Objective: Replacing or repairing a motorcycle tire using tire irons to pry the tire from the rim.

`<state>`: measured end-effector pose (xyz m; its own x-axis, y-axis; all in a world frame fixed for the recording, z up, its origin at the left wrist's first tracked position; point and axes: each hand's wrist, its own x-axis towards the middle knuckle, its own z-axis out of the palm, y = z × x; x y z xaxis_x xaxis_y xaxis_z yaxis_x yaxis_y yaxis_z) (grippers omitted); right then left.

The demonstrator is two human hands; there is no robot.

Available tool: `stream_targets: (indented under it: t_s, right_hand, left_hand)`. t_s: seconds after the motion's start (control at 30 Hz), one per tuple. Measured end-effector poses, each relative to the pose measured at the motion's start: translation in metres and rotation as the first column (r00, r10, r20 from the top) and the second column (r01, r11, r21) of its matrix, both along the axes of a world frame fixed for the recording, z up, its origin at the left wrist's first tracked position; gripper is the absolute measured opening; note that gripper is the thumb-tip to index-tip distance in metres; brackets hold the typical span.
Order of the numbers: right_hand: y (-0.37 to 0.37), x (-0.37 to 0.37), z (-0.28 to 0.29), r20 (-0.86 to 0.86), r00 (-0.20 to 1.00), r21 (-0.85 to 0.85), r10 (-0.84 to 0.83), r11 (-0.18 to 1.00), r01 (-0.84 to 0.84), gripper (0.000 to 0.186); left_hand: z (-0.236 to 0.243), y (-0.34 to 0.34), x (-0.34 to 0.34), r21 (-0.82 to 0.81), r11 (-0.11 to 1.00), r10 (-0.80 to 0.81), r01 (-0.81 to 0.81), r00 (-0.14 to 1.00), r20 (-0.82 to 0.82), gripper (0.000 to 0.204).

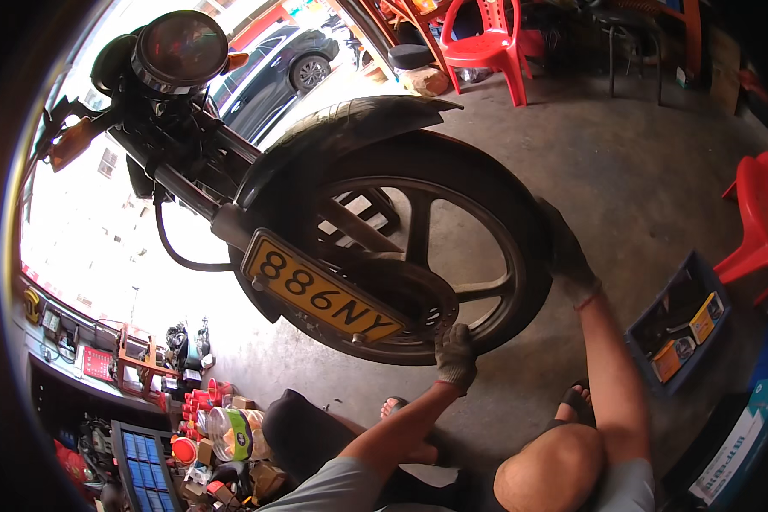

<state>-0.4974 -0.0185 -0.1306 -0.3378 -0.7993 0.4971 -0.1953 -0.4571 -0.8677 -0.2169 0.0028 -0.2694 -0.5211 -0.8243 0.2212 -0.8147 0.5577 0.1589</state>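
A motorcycle's front wheel [419, 226], with a black tyre and dull spokes, fills the middle of the view, tilted. My left hand [457, 358], in a grey-brown work glove, is closed at the wheel's lower rim, beside the perforated brake disc [440, 309]. On the tyre's right side lies my right hand [569, 247], gloved too, wrapped against the tread; its fingers are partly hidden in shadow. A yellow plate [320, 290] is fixed along the fork. Over the tyre arches a black mudguard [341, 128], and the round headlight [181, 51] sits at the upper left.
A blue-grey bin [678, 320] with small boxes stands on the floor at right, near a red plastic chair [758, 222]. Another red chair [486, 47] is at the back. Jars and parts [230, 431] clutter the lower left. A dark car [273, 77] is outside.
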Motion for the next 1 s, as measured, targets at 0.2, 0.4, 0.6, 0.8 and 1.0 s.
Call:
stream_targets:
  t_s: [0.2,0.4,0.6,0.8,1.0]
  right_hand:
    - [-0.006,-0.008,0.008,0.100,0.992,0.062,0.072,0.995,-0.079,0.047]
    - [-0.007,0.012,-0.029,0.061,0.993,0.173,-0.105,0.981,0.093,0.046]
    - [0.037,0.016,-0.096,-0.021,0.995,0.428,-0.101,0.898,0.100,0.047]
    - [0.024,-0.003,-0.049,-0.121,0.991,0.193,-0.060,0.978,0.083,0.049]
    - [-0.021,-0.025,-0.060,0.134,0.990,0.096,0.053,0.993,-0.066,0.043]
  left_hand:
    - [0.000,0.002,0.010,0.037,0.999,0.029,-0.035,0.988,0.152,0.046]
    - [0.002,-0.008,0.050,0.010,1.000,0.021,-0.023,0.988,0.153,0.050]
    - [0.037,0.041,0.030,0.042,0.993,0.111,-0.110,0.993,-0.029,0.071]
    - [0.056,0.078,0.025,0.319,0.947,0.089,-0.036,0.984,-0.154,0.055]
    - [0.025,0.097,0.031,0.649,0.736,-0.060,0.195,0.973,-0.224,0.035]
